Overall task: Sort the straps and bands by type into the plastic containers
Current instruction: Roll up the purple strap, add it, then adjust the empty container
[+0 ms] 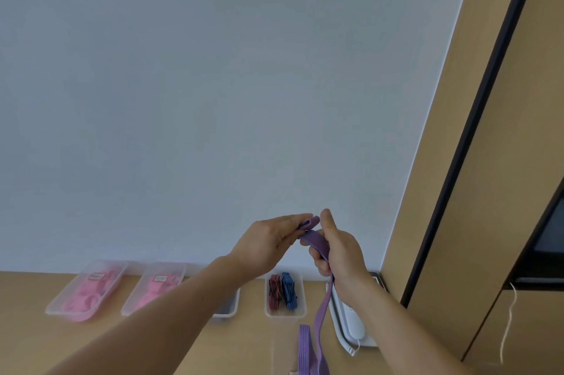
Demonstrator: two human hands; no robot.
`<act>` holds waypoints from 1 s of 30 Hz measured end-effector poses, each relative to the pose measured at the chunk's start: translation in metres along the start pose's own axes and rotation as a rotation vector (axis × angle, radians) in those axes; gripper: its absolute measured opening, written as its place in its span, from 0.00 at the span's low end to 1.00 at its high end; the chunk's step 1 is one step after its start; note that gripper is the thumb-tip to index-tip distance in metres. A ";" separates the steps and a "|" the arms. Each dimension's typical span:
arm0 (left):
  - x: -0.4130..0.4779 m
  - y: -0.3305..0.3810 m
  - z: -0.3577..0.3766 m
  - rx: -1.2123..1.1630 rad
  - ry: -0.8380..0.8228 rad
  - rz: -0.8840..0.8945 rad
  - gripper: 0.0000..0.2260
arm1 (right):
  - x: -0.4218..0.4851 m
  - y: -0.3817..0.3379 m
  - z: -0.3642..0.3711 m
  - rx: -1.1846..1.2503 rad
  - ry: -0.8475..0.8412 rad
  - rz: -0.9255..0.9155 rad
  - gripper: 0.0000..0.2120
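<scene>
A long purple striped strap (321, 310) hangs from both my hands, raised in front of the white wall. My left hand (271, 243) pinches its folded top end. My right hand (337, 252) is closed around the strap just below, and the rest trails down to the wooden table, off the bottom edge. Below sit several clear plastic containers: two with pink bands (87, 290) (154, 289), one mostly hidden behind my left forearm (227, 307), and one (300, 292) holding a red striped and a blue striped rolled strap.
A white phone-like device (351, 322) with a cord lies on the table right of the containers. A wooden cabinet (488, 191) with dark trim stands at the right, and a thin white string (509, 319) hangs beside it.
</scene>
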State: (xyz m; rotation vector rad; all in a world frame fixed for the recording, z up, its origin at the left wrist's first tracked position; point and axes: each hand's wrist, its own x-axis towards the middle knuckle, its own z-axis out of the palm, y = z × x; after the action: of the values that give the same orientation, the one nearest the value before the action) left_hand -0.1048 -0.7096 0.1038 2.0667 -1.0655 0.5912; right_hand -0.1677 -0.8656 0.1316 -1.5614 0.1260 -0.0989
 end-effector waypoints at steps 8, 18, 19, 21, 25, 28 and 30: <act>0.000 -0.011 -0.003 -0.048 -0.159 -0.106 0.23 | 0.004 0.011 -0.005 0.128 -0.073 -0.037 0.21; 0.014 0.018 -0.001 -0.911 -0.103 -0.671 0.12 | 0.004 0.024 0.001 0.014 0.013 -0.075 0.17; 0.014 0.018 0.000 -0.889 -0.075 -0.666 0.10 | 0.005 0.024 0.000 -0.003 0.032 -0.054 0.19; 0.016 0.017 0.002 -0.832 -0.032 -0.653 0.08 | 0.007 0.024 -0.002 -0.059 0.065 -0.006 0.21; 0.014 0.014 0.003 -0.508 -0.015 -0.512 0.08 | 0.005 0.022 -0.002 -0.059 0.051 0.056 0.21; 0.007 0.012 0.006 -0.157 -0.022 -0.292 0.06 | 0.002 0.017 0.001 -0.009 0.033 0.073 0.23; 0.002 0.013 0.007 -0.005 -0.027 -0.175 0.07 | 0.003 0.014 0.002 0.028 0.028 0.077 0.27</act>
State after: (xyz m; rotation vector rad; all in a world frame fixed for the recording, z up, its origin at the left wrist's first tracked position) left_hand -0.1138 -0.7212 0.1053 2.1424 -0.8880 0.4737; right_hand -0.1651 -0.8644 0.1173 -1.5256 0.2061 -0.0613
